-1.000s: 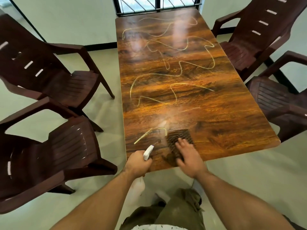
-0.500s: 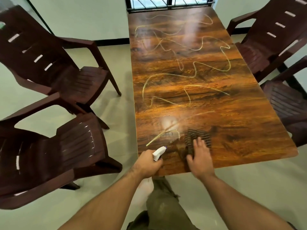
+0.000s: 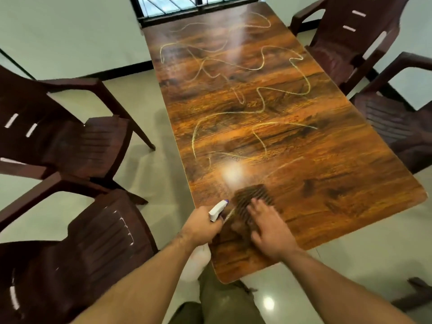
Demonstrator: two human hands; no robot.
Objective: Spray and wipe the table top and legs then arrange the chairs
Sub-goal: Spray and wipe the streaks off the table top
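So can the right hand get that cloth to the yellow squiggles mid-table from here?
Probably yes: the right hand presses the cloth flat, and only bare table top lies between it and those squiggles.

Right hand (image 3: pixel 268 232) is motion-blurred, fingers smeared. It covers the near part of the cloth (image 3: pixel 250 197), so the cloth's full outline is unclear. Spray bottle (image 3: pixel 217 208): only the nozzle head is sharp; the neck is hidden inside the left hand (image 3: pixel 201 226) and the body below is a pale blur behind the forearm. Table (image 3: pixel 304 183) legs are hidden under the top. Near left chair (image 3: pixel 81 253) is cut by the left and bottom edges, far left chair (image 3: pixel 58 136) by the left edge, far right chair (image 3: pixel 350 43) by the top edge, near right chair (image 3: pixel 397 118) by the right edge. Window (image 3: pixel 187 5) is cut at the top. Dark shape (image 3: pixel 416 293) on the floor bottom right, cannot tell what.
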